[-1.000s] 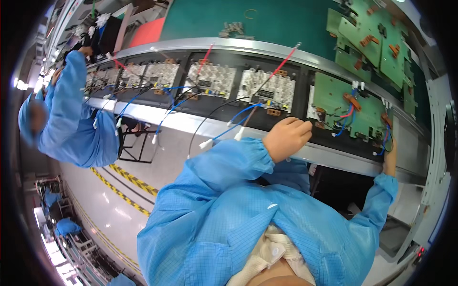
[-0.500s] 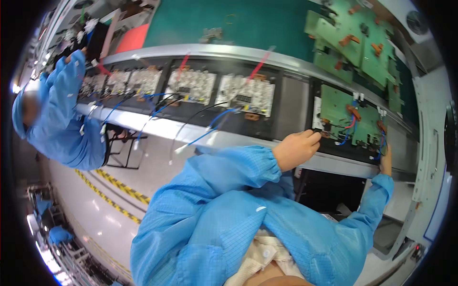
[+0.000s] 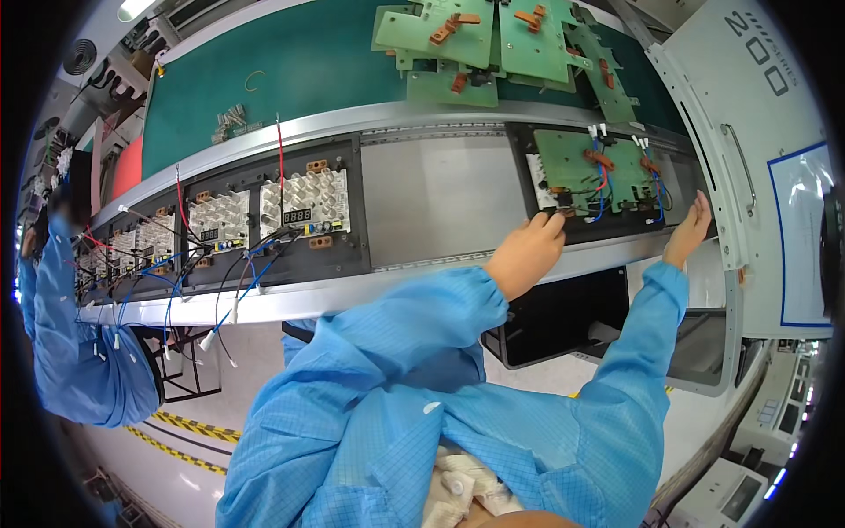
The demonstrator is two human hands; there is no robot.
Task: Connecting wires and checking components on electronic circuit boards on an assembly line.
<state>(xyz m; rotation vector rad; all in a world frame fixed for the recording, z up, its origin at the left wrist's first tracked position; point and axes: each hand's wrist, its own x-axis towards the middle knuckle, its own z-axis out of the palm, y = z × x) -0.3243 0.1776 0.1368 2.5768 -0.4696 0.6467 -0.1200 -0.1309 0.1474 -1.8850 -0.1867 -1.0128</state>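
A black carrier tray [image 3: 576, 231] sits on the metal conveyor rail and holds two green circuit boards [image 3: 568, 163] with brown clips, white-tipped blue wires and a red wire. My left hand [image 3: 528, 255] is at the tray's near left corner, fingers bent together over its edge beside a dark wire end. Beyond the tray's right side is my right hand [image 3: 689, 231], fingers stretched out and apart from the tray. Its palm side is partly turned from view.
Several black trays [image 3: 359, 207] with white component boards [image 3: 304, 202] line the rail on the left, wires hanging over the front edge. Green boards [image 3: 458, 44] are piled on the green mat [image 3: 326, 79]. A white machine cabinet [image 3: 748, 114] stands right. A co-worker in blue [image 3: 88, 370] is far left.
My right hand has let go of the tray's right edge and opened beside it. The gap between this tray and the row of white boards has widened. The view has turned rightward.
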